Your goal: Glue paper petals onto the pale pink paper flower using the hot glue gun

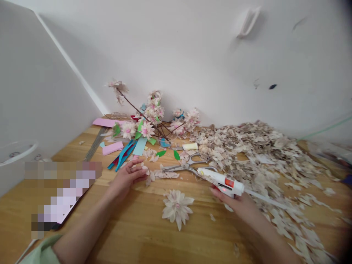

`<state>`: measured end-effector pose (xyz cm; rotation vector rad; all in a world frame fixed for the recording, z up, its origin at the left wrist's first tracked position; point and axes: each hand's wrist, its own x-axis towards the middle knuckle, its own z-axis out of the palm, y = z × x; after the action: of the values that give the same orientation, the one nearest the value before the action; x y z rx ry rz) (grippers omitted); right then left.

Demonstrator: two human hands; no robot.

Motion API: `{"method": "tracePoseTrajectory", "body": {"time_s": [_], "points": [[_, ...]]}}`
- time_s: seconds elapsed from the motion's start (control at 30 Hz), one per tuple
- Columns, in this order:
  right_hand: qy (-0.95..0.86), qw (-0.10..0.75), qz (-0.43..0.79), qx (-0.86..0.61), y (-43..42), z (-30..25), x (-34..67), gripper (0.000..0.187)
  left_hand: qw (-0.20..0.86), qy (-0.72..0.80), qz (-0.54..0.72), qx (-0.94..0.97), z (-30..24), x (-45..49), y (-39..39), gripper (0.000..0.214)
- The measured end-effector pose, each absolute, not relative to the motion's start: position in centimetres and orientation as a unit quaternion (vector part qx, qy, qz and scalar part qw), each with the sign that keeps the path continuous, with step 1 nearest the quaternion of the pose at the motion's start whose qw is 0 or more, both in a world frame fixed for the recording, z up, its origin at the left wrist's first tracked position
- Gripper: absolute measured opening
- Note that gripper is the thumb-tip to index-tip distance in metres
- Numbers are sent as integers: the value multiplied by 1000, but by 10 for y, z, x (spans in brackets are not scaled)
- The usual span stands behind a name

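Observation:
My right hand [229,196] is wrapped around a white hot glue gun [221,180] with an orange patch and a small red light. Its nozzle points left and a clear glue stick [268,198] sticks out behind. My left hand [131,175] reaches over the table with fingers stretched and apart, the fingertips at some loose pale petals [150,177]. Whether it touches one is hard to tell. Between my forearms lies a layered whitish flower [178,208] with a pinkish centre. Metal scissors [189,164] rest beyond it, blades toward my left hand.
Dried petals [247,150] form a big heap on the right. Finished flowers on brown twigs [147,113] stand against the wall, near pink paper [112,147], blue strips [123,156] and green leaves [161,153]. A blurred-out phone-like device [68,198] lies left; a clear container [18,152] is beside it.

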<state>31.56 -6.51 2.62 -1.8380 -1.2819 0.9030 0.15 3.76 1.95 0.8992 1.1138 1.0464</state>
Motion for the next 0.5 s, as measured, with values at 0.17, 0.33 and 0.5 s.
{"method": "tracePoseTrajectory", "body": {"time_s": [0.17,0.33,0.5], "points": [[-482,389,355,-700,-70,30,296,44,651,454,434,427,18,12,29,51],[-475,379,381,-697,-74,30,287,43,643,449,407,468,24,16,25,51],[-452,403,395,-691,-73,27,286,41,642,440,421,467,24,18,24,55]]}}
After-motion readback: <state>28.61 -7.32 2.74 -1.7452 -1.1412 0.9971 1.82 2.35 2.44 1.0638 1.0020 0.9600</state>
